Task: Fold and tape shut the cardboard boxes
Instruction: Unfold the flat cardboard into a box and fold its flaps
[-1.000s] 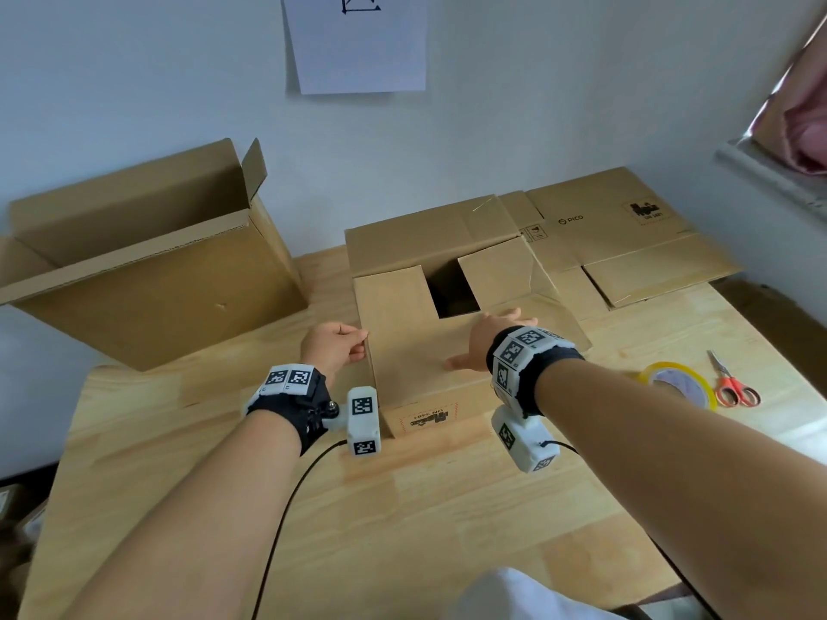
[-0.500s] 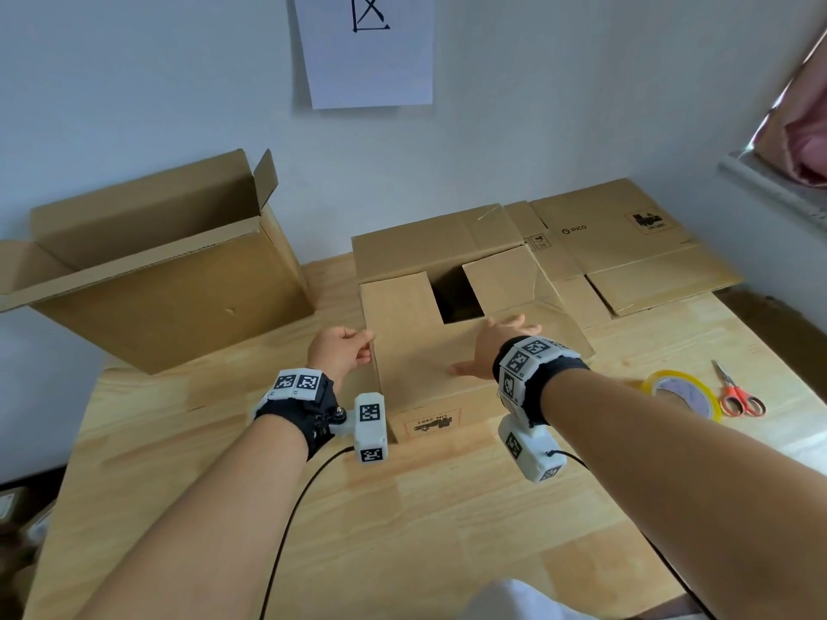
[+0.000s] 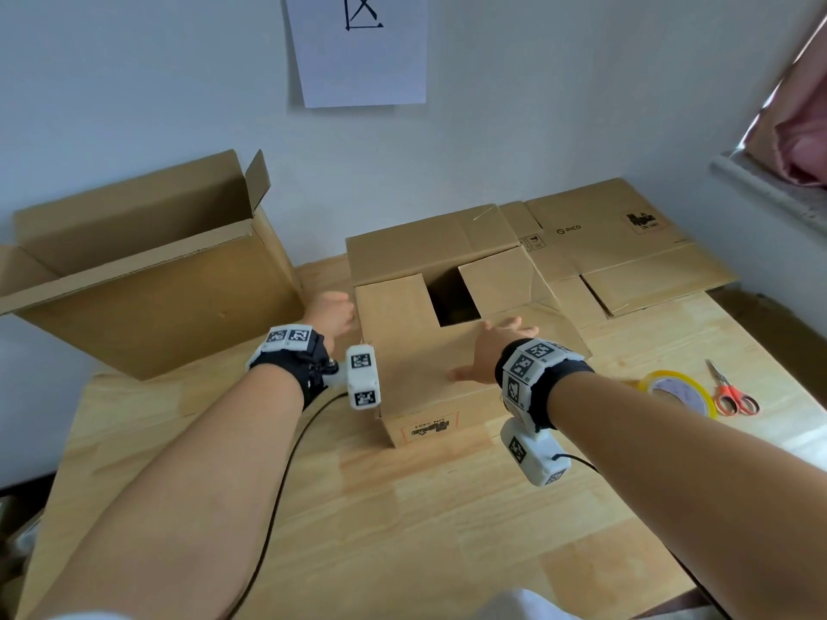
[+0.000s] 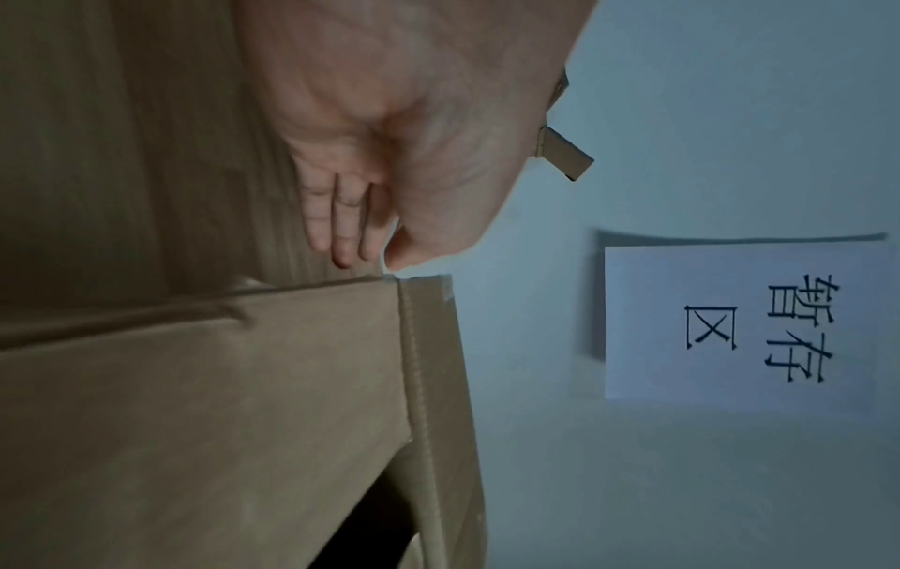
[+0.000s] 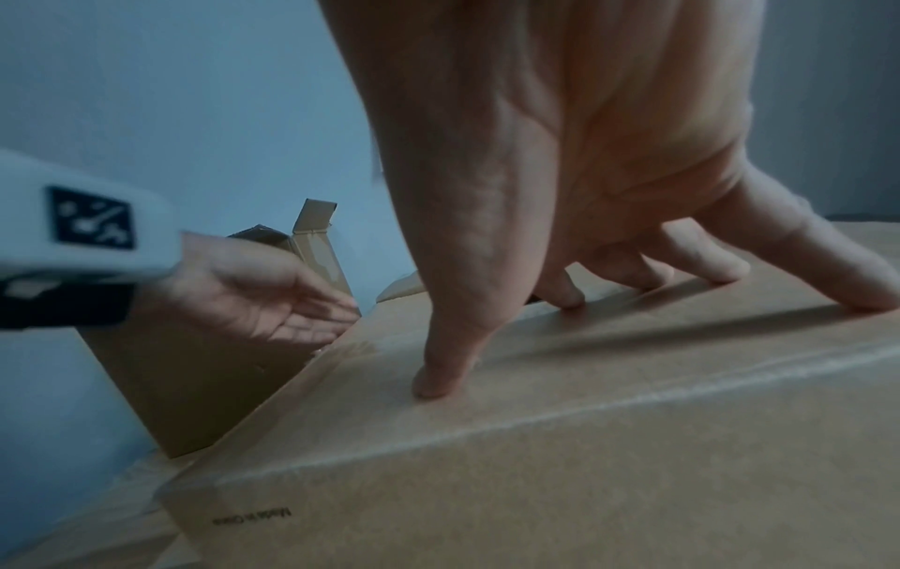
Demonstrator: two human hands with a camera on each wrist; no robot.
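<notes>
Two hands work one cardboard box (image 3: 452, 351) at tabletop centre. Right hand (image 3: 490, 351) lies on the box's near top flap, fingers spread and straight, fingertips (image 5: 431, 385) pressing the cardboard, holding nothing. Left hand (image 3: 331, 313) is at the box's 9 o'clock side by the top corner, fingers loosely extended, palm toward the box; wrist view shows its fingertips (image 4: 343, 252) right at the flap corner, touching or nearly so, can't tell which. It grips nothing. Box top partly folded: near flap down, far flap down, a dark gap (image 3: 452, 299) still showing between the side flaps at the middle. Second box (image 3: 147, 284), larger, open with flaps up, sits at 10 o'clock, close to the left hand. Flattened cardboard sheets (image 3: 626, 248) lie at 2 o'clock, against the centre box's right side. Tape roll (image 3: 678, 391), yellow rim, at 3 o'clock on the wooden tabletop (image 3: 402, 521), just beyond the right wrist; scissors (image 3: 731, 396) with red-orange handles just beside the roll, further right. Paper sign (image 3: 358, 47) on the wall at 12 o'clock.
</notes>
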